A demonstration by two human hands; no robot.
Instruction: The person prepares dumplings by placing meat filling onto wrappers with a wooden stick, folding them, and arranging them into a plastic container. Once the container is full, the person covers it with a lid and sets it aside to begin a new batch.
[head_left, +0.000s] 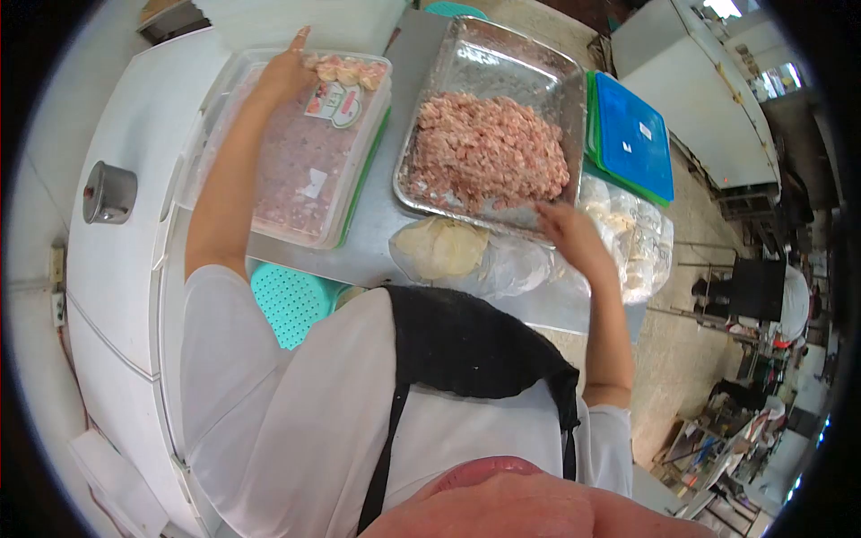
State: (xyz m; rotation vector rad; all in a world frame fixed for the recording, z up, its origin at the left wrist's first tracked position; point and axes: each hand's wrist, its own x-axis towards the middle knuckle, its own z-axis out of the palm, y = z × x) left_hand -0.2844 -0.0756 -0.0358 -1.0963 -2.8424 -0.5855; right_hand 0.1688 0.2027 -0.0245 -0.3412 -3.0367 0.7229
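My left hand is at the far end of a clear plastic container, one finger stretched out. Beside it, a short row of pale filled dumplings lies at that end. My right hand is at the near right corner of a metal tray, fingers drawn together; what they hold, if anything, is hidden. A mound of pink minced meat fills the tray's near part. Just in front of the tray, a stack of round yellowish wrappers sits in plastic film.
Blue and green lids lie right of the tray, above bagged pale packs. A turquoise perforated basket is below the metal table's near edge. A metal pot stands on the white surface at left.
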